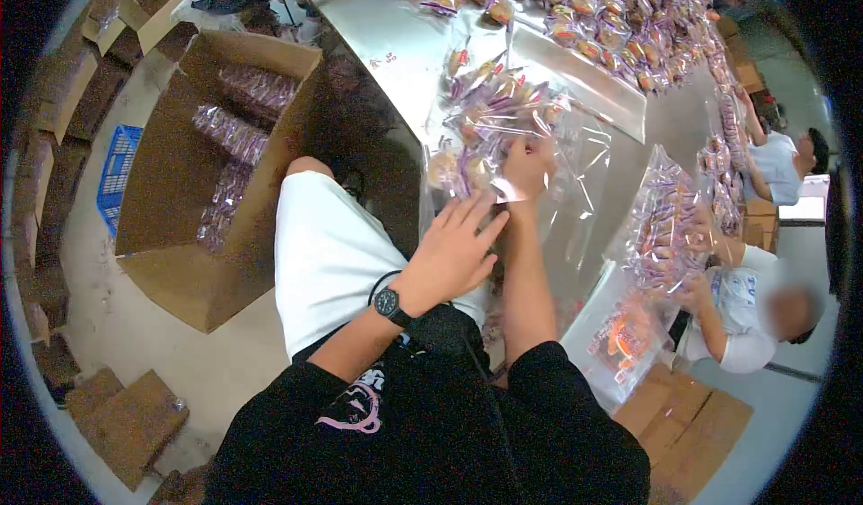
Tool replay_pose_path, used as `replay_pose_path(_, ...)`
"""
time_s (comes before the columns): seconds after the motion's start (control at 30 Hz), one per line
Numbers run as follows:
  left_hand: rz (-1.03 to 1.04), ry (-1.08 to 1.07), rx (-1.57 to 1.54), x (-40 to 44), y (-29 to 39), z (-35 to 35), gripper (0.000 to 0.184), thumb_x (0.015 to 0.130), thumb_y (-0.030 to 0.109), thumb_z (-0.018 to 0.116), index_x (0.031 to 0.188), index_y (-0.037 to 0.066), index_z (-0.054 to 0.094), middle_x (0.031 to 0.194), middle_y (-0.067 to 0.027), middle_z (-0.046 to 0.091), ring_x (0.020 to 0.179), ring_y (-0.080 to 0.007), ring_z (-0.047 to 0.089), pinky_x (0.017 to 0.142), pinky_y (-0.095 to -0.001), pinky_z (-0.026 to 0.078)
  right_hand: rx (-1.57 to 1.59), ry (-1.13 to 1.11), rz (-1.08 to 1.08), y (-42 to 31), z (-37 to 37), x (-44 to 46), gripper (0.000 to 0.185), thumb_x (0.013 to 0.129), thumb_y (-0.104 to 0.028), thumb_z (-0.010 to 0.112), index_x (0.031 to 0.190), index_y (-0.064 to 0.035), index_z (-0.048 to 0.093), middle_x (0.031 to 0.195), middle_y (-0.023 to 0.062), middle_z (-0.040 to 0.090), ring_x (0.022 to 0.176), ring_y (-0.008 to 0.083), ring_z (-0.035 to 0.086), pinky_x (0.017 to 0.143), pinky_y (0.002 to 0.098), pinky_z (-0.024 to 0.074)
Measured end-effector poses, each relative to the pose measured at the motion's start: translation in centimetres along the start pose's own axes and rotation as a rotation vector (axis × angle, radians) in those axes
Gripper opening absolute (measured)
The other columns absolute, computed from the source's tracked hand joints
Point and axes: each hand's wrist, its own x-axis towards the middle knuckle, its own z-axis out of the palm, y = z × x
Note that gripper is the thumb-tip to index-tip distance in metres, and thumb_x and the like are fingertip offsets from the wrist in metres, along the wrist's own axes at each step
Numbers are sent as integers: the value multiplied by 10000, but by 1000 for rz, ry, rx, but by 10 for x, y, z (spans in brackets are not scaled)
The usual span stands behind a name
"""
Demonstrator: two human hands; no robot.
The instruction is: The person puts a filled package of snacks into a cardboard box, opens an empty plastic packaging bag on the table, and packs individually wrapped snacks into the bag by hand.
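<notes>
A clear plastic bag (575, 172) lies on the metal table with several small wrapped packets (490, 114) in and around its mouth. My left hand (454, 240) rests at the near edge of the packets, fingers spread, a black watch on its wrist. Just beyond it, my right hand (529, 168) is among the packets at the bag, its fingers curled; what they hold is hidden.
An open cardboard box (211, 276) holding filled bags stands at the left, beside a blue crate (117, 177). Many packets (611, 20) are heaped at the back. At the right a co-worker (742, 307) holds a filled bag (665, 222) above flat printed bags (625, 339).
</notes>
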Motion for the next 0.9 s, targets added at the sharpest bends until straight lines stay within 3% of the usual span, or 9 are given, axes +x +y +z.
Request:
replay_pose_path(0.03,-16,-41,-32,-6,-2,2,563,868,203,703,1381,23,555,1454,-255,488,1372,-451,446,1157,-531,367,-321,-274,191,-5,-9,2,313,960,-241,616,1205,-77,723,1050,232,733,894,374,713,806,472,532)
replay_pose_path(0.23,-30,48,-40,-10,-11,-9,472,876,159,688,1322,32,599,1427,-210,537,1336,-416,497,1119,-504,422,-97,-137,175,-16,-23,-8,372,964,-241,623,1269,-37,684,1096,191,739,970,369,698,890,447,523)
replay_pose_path(0.4,14,101,-11,-5,-19,-6,484,862,138,691,1325,31,597,1423,-200,544,1316,-404,514,1112,-486,434,-207,-25,54,-23,-41,-28,500,942,-227,642,1370,19,563,1280,284,612,1231,432,555,1024,527,426)
replay_pose_path(0.43,11,114,-3,-4,-19,-5,492,858,138,694,1328,32,596,1424,-198,543,1316,-402,513,1113,-485,434,-155,-28,-22,-17,-40,-29,533,934,-213,647,1387,38,519,1387,313,518,1331,464,451,1083,562,364)
replay_pose_path(0.53,-10,116,4,-5,-12,-2,521,842,143,707,1337,31,589,1458,-206,506,1354,-408,472,1143,-512,401,-380,25,45,-6,-26,-16,506,917,-187,668,1346,44,535,1400,297,513,1339,444,448,1107,550,357)
replay_pose_path(0.67,-32,40,44,-8,-6,-3,557,828,153,726,1349,27,573,1481,-221,453,1409,-430,400,1183,-566,336,188,-34,304,-6,-14,10,564,926,-266,676,1378,40,531,1311,248,615,1179,391,605,1035,476,456)
replay_pose_path(0.7,-42,23,35,-8,-5,-3,566,826,156,730,1353,27,568,1482,-230,442,1418,-437,386,1189,-577,321,136,16,280,-4,-12,11,560,923,-288,712,1356,33,561,1216,218,676,1078,372,662,972,449,494)
replay_pose_path(0.8,-44,10,42,-8,-10,-1,586,824,166,740,1363,27,558,1478,-252,425,1430,-452,366,1197,-586,304,-61,-19,276,15,-7,9,553,930,-330,727,1319,39,594,1180,211,695,1085,379,656,971,465,485)
replay_pose_path(0.9,-48,-9,44,-7,-10,-1,590,825,177,743,1364,23,556,1482,-270,411,1434,-461,358,1199,-587,300,-240,-30,115,33,0,12,620,945,-435,698,1344,29,595,1160,214,706,1085,397,651,977,490,476)
